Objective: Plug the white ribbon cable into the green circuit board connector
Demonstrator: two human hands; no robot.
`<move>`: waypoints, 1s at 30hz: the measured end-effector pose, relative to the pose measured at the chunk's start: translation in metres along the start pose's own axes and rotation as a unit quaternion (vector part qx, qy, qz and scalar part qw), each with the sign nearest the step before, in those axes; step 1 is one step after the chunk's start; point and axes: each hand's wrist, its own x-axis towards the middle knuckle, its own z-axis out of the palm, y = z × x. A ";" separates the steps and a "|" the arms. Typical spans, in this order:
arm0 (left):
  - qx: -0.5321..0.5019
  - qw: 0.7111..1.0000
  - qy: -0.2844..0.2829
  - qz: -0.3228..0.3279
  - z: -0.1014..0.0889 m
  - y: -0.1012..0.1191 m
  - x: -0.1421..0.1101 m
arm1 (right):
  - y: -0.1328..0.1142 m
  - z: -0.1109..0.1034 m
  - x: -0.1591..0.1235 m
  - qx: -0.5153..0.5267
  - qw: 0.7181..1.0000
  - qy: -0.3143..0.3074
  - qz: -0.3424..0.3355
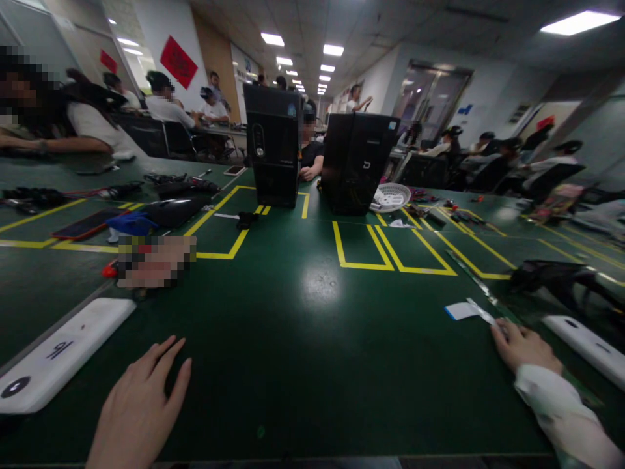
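Observation:
My left hand (139, 407) lies flat on the green table (312, 352) near the front edge, fingers stretched out, holding nothing. A white slab-like device (58, 355) lies just to its left. My right hand (522, 345), in a white sleeve, rests at the right with its fingers curled onto a thin strip (481, 311) that runs up to a small white paper piece (459, 311). Another white device (586, 345) lies right of that hand.
Two black computer towers (273, 146) (359, 163) stand at the table's far middle inside yellow tape outlines (364, 251). A white basket (393, 195), phones, cables and tools lie around. A black object (556, 277) sits at right. Seated people fill the tables behind.

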 end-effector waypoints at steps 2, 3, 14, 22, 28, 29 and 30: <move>-0.001 1.000 0.003 0.001 0.000 0.001 0.000 | 0.001 0.003 0.000 0.013 1.000 -0.008 0.016; -0.002 1.000 0.005 0.001 0.000 0.001 0.000 | 0.001 0.003 0.000 0.019 0.999 -0.007 0.024; -0.004 0.999 -0.024 -0.022 -0.007 0.005 0.001 | -0.036 0.013 0.005 0.097 0.965 0.079 -0.230; -0.009 0.999 -0.022 -0.030 -0.008 0.007 0.001 | -0.164 -0.025 -0.031 0.224 0.859 0.085 -0.453; -0.006 0.999 -0.025 -0.027 -0.005 0.004 0.001 | -0.258 -0.048 -0.086 0.232 0.782 0.049 -0.577; -0.005 0.999 -0.024 -0.027 -0.004 0.004 0.000 | -0.270 -0.052 -0.099 0.236 0.762 0.043 -0.602; -0.004 0.999 -0.022 -0.027 -0.004 0.004 0.000 | -0.281 -0.057 -0.112 0.242 0.742 0.036 -0.624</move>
